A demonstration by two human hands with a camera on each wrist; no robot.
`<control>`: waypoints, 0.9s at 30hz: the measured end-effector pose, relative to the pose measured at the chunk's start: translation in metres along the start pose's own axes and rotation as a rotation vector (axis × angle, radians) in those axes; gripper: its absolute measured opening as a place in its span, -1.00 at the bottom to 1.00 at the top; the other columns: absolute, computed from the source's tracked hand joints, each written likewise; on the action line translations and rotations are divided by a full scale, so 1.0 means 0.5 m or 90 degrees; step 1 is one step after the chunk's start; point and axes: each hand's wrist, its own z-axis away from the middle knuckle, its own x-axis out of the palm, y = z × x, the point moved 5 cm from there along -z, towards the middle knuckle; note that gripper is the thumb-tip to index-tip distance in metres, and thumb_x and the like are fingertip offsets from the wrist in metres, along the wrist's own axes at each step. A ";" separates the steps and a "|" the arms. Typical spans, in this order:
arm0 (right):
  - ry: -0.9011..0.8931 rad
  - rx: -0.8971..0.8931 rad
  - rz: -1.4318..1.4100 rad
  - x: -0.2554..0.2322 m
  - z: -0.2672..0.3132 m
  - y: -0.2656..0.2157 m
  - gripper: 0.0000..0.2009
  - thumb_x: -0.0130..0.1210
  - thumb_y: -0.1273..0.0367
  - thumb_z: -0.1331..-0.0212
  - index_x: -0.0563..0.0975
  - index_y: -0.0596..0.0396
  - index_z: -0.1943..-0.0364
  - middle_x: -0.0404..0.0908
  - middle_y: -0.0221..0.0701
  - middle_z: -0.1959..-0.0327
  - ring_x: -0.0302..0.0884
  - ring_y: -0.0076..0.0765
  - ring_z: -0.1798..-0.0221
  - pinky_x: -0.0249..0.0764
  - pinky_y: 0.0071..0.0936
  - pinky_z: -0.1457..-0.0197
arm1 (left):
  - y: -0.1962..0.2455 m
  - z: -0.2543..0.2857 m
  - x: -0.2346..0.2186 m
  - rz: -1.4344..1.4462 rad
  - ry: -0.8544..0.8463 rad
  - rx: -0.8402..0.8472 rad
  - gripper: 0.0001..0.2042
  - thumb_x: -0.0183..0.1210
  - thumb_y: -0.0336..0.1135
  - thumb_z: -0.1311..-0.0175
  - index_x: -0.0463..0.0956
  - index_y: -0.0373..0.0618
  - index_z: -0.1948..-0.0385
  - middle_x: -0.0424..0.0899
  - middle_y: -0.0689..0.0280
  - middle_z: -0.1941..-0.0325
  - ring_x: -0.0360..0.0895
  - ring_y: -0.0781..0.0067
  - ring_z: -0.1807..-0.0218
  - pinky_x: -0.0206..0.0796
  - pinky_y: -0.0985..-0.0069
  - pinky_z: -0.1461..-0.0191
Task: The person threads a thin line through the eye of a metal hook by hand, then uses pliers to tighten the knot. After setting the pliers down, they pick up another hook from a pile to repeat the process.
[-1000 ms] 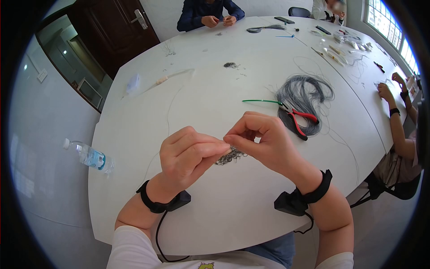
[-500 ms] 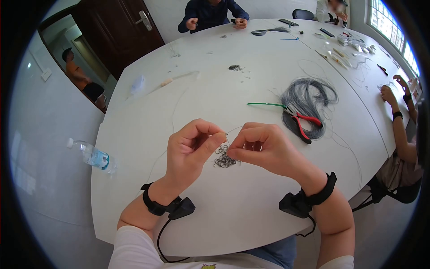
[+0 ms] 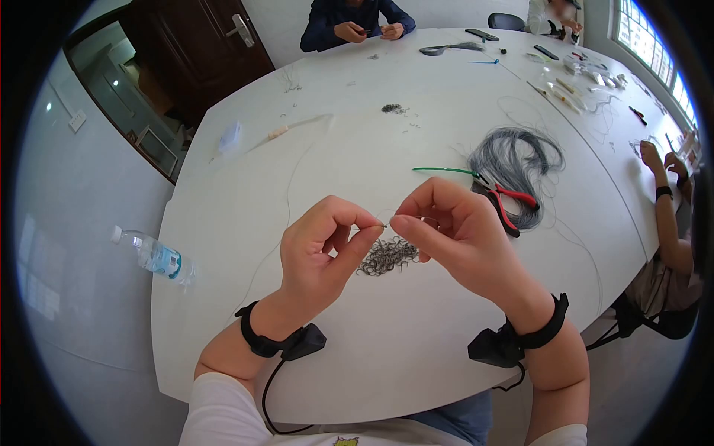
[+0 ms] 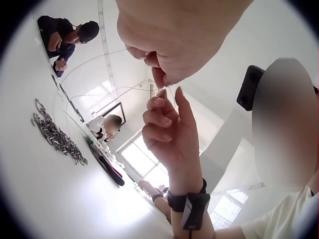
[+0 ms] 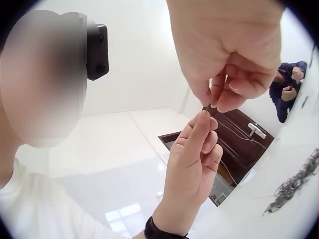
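Over the near table, my left hand point(image 3: 316, 241) pinches a tiny dark fish hook point(image 3: 384, 225) between thumb and forefinger, mostly covered by the fingertips. Thumb and forefinger of my right hand point(image 3: 457, 234) meet it from the other side, pinching a thin fishing line point(image 4: 122, 87). Strands of this line arc away from the fingertips in the left wrist view. Below both hands lies a loose heap of fish hooks point(image 3: 388, 259), curled and dark grey. The fingertips of the two hands almost meet in the right wrist view.
Right of the hands, red-handled pliers point(image 3: 513, 201) lie on a grey bundle of line point(image 3: 547, 152) with a green tie point(image 3: 442, 170). A smaller hook pile point(image 3: 393, 108) sits farther off. A plastic bottle point(image 3: 152, 255) is at left. Other people sit around the table.
The hands parted, with line between them, then came back together at the fingertips. My right hand is higher than half a second ago. A passer-by in the doorway is gone.
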 end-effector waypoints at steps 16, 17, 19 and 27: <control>0.006 -0.176 0.155 0.018 0.008 -0.021 -0.93 0.23 0.53 -0.14 0.55 0.15 0.40 0.54 -0.43 0.47 0.42 -0.54 0.55 0.32 -0.59 0.50 | 0.003 0.008 0.004 0.216 0.022 -0.070 -0.95 0.21 -0.50 -0.37 0.53 -0.21 0.23 0.61 0.45 0.35 0.42 0.83 0.36 0.26 0.78 0.31; 0.003 -0.144 0.128 0.018 0.006 -0.016 -0.93 0.22 0.52 -0.15 0.54 0.16 0.40 0.54 -0.43 0.47 0.42 -0.55 0.54 0.32 -0.59 0.49 | 0.004 0.009 0.003 0.217 0.021 -0.070 -0.95 0.21 -0.50 -0.37 0.53 -0.21 0.23 0.61 0.45 0.35 0.42 0.83 0.36 0.26 0.78 0.31; 0.000 -0.111 0.102 0.018 0.004 -0.011 -0.94 0.21 0.52 -0.15 0.54 0.17 0.40 0.54 -0.42 0.46 0.42 -0.57 0.54 0.32 -0.59 0.47 | 0.000 0.012 0.007 0.282 0.003 -0.110 -0.93 0.19 -0.49 -0.39 0.51 -0.23 0.19 0.62 0.42 0.30 0.49 0.79 0.26 0.31 0.78 0.20; -0.005 -0.016 0.034 0.019 0.004 0.008 -0.90 0.15 0.45 -0.28 0.52 0.22 0.23 0.60 -0.35 0.23 0.56 -0.60 0.44 0.40 -0.60 0.42 | -0.008 0.013 0.000 0.171 0.009 -0.085 -0.95 0.20 -0.49 -0.38 0.50 -0.21 0.25 0.55 0.43 0.32 0.39 0.75 0.33 0.24 0.75 0.23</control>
